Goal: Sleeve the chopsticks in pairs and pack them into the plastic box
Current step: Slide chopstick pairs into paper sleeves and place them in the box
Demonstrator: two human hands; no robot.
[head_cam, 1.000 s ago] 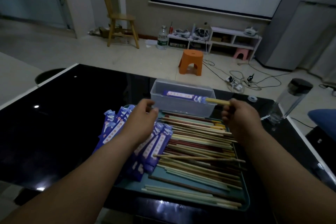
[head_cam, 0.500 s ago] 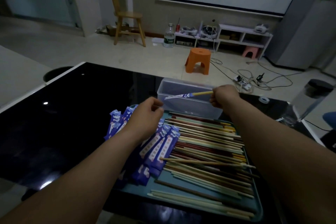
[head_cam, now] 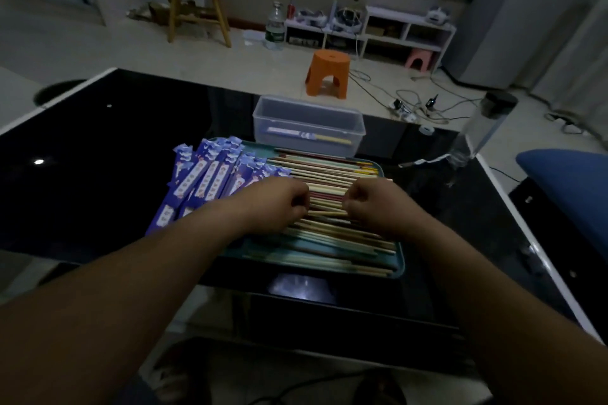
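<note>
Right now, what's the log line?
plastic box: one sleeved pair inside | left grip: curled on chopsticks | right grip: same

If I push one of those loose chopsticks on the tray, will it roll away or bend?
Probably it stays stiff: the chopsticks lie straight across the tray, none sagging. It might roll or slide a little, being thin and smooth-looking, but the tray's raised rim and crowded neighbours would likely stop it. One alone is probably light.

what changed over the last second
The right hand released the sleeved pair, now lying in the plastic box, then drew back toward the person. It and the left hand now pinch at the loose chopsticks on the tray. Box, tray and blue sleeves stayed put.
</note>
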